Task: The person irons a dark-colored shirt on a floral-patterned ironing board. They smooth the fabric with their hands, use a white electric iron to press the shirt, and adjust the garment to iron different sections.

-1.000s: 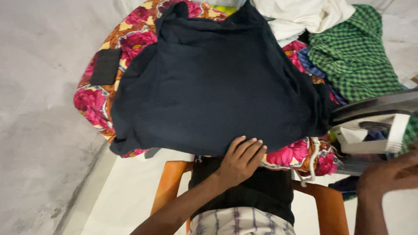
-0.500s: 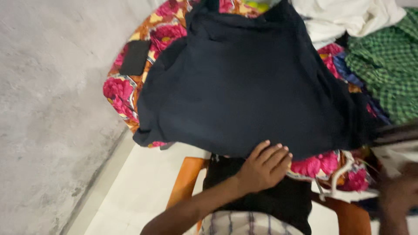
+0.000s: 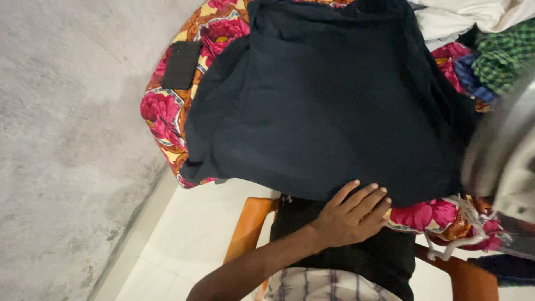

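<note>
1. One view is on record, the head camera looking down. A dark navy garment (image 3: 329, 106) lies spread flat over a floral cloth (image 3: 167, 111) of pink, orange and yellow, which covers the work surface.

2. Left hand (image 3: 348, 214): it rests palm down at the near hem of the dark navy garment, fingers (image 3: 368, 198) extended and slightly spread, lying on the fabric edge. The hand is flat and open; it pinches and clasps nothing. The garment extends away from the fingertips, up and to both sides, so nearly all of it lies beyond the hand.

3. Right hand: not identifiable. A blurred grey and white object (image 3: 501, 161) fills the right edge of the frame, just beside the garment's right border; what carries it cannot be told.

4. Surroundings: a black rectangular item (image 3: 180, 64) lies on the floral cloth, left of the garment and apart from it. A green checked cloth (image 3: 501, 58) and a white cloth (image 3: 468, 17) are heaped at the upper right. An orange chair frame (image 3: 248, 228) shows below the surface edge, with a grey concrete floor (image 3: 67, 139) to the left.
</note>
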